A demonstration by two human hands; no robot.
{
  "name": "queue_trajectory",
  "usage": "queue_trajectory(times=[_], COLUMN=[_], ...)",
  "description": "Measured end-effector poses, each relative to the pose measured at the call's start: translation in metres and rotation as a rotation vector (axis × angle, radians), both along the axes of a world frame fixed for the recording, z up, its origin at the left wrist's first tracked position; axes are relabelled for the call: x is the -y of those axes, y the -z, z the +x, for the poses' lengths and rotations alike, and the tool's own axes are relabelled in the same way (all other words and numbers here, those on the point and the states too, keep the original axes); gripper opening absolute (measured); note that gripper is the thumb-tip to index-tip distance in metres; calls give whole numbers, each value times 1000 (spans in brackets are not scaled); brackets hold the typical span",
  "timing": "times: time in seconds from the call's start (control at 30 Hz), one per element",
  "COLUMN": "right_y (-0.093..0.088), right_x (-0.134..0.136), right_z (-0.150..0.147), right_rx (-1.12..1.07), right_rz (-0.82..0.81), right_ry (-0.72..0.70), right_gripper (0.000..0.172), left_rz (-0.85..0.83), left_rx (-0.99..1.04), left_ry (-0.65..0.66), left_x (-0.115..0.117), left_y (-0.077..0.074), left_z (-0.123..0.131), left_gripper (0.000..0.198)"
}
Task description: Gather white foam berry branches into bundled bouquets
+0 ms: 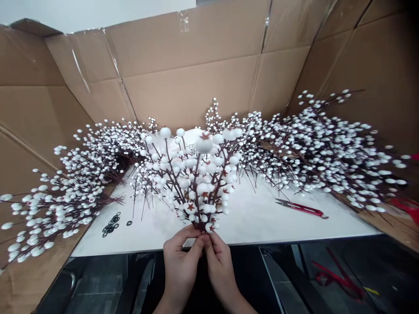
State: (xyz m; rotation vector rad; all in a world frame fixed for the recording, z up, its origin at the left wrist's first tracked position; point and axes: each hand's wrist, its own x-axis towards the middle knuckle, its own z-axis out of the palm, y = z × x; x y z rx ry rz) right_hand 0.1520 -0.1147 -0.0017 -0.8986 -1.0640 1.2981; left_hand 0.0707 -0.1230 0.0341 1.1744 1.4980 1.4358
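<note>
A bunch of artificial white berry stems (196, 183) stands upright before me, with brown branches fanning out towards the top. Its narrow lower end is pinched between my left hand (181, 257) and my right hand (219, 261), thumbs and fingertips meeting there just over the table's front edge. The stem ends are hidden behind my fingers. Left of my hands, a small pile of black rubber rings (111, 226) lies on the white table (252, 222), and one single ring (129, 223) sits beside it. To the right rest red-handled thread snips (301, 207).
Piles of white berry stems line the left side (72, 192) and right side (321, 152) of the table. Cardboard walls (190, 74) enclose the back and sides. At the right edge is a red object (407, 207); a red ribbon (340, 274) lies below the table.
</note>
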Motion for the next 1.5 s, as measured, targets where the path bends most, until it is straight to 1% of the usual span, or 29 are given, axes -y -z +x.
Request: queue_trajectory(times=[0.07, 0.13, 0.23, 0.3, 0.4, 0.57, 0.77, 0.87, 0.97, 1.03, 1.13, 1.2, 1.23, 1.3, 1.33, 1.37, 1.4, 1.43, 1.5], right_y=[0, -1, -2, -3, -4, -7, -10, -8, -5, -3, -5, -9, -11, -14, -14, -14, -14, -12, -10], right_x=[0, 1, 2, 3, 4, 4, -1, -3, -5, -7, -13, -19, -23, -29, -32, -35, -37, -39, -42], right_z=[0, 1, 1, 2, 3, 7, 14, 18, 19, 19, 19, 21, 24, 30, 34, 38, 41, 44, 46], right_rx=[13, 29, 48, 57, 91, 168, 160, 171, 155, 110, -19, -110, -143, -172, -172, -164, -153, -143, -132], right_rz=[11, 21, 29, 43, 66, 60, 52, 58, 52, 31, -24, -39, -40, -36, -34, -32, -29, -24, -15], right_ry=[-10, -21, -36, -51, -86, -87, -165, -188, -181, -163, -143, -124, -107, -60, -35, -14, 3, 18, 36], right_gripper=[25, 28, 32, 33, 30, 30, 31, 30, 27, 25, 23, 22, 22, 22, 22, 22, 21, 22, 21], left_rz=[5, 11, 24, 26, -2, -55, -84, -89, -70, -49, -14, 34, 71, 129, 129, 101, 57, -2, -94], left_rx=[25, 110, 302, 373, 396, 383, 370, 366, 331, 274, 148, 16, -79, -375, -550, -719, -869, -976, -1063], left_ry=[-18, -45, -74, -53, -17, -27, 99, 122, 131, 151, 233, 263, 241, 44, -99, -229, -328, -377, -403], left_x=[1, 1, 0, -1, -4, -4, -4, -6, -7, -8, -14, -21, -26, -36, -41, -46, -50, -53, -57], left_y=[3, 4, 4, 4, 5, 8, 8, 9, 9, 5, -7, -17, -21, -26, -26, -24, -21, -18, -9], left_z=[2, 4, 5, 4, 1, -5, -9, -9, -4, 0, 0, -12, -23, -53, -70, -88, -105, -121, -142], left_gripper=[6, 10, 29, 35, 34, 32, 27, 25, 21, 18, 12, 11, 12, 18, 20, 21, 23, 24, 27])
